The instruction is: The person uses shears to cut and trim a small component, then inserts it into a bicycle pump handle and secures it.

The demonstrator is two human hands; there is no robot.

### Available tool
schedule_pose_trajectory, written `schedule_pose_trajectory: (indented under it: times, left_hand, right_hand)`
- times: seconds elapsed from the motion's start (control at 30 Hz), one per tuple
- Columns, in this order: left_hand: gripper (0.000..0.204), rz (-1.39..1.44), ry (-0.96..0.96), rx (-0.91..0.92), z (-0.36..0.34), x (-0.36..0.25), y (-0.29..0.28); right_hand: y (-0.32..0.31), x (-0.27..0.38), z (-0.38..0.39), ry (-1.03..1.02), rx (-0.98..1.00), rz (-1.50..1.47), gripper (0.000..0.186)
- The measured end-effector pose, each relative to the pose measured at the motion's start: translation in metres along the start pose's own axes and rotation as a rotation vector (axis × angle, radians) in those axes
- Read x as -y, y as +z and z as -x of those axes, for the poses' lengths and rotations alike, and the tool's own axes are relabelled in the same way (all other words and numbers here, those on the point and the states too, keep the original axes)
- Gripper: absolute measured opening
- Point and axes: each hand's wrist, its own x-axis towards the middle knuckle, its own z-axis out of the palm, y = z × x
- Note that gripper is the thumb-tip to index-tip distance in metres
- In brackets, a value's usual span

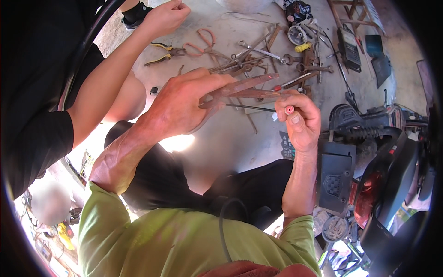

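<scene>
My left hand (182,99) is closed round a rusty, reddish-brown pair of pliers (244,85), whose two long arms spread apart toward the right. The lower arm reaches my right hand (300,117). A thin black rod or cable (251,107) runs between the hands, just below the pliers. My right fingers are curled round its right end, where a round red end piece (290,110) with a small dark centre shows by my thumb. Whether the left end sits in the pliers' jaws is hidden by my left hand.
Yellow-and-black pliers (164,54), red-handled scissors (200,42) and a heap of spanners (263,54) lie on the floor ahead. Another person's forearm (110,78) reaches in at left. A black handheld radio (349,48) lies far right; a motorcycle (378,184) stands at right.
</scene>
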Motion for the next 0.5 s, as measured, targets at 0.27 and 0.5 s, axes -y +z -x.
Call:
schedule_pose_trajectory:
  times: [0.27, 0.5]
  left_hand:
    - [0.052, 0.028, -0.214, 0.081, -0.009, 0.041, 0.026]
    - [0.058, -0.305, -0.321, 0.352, -0.003, 0.123, 0.105]
  right_hand:
    - [0.004, 0.003, -0.007, -0.036, -0.009, -0.008, 0.030]
    - [0.000, 0.003, -0.006, 0.006, -0.081, 0.075, 0.041]
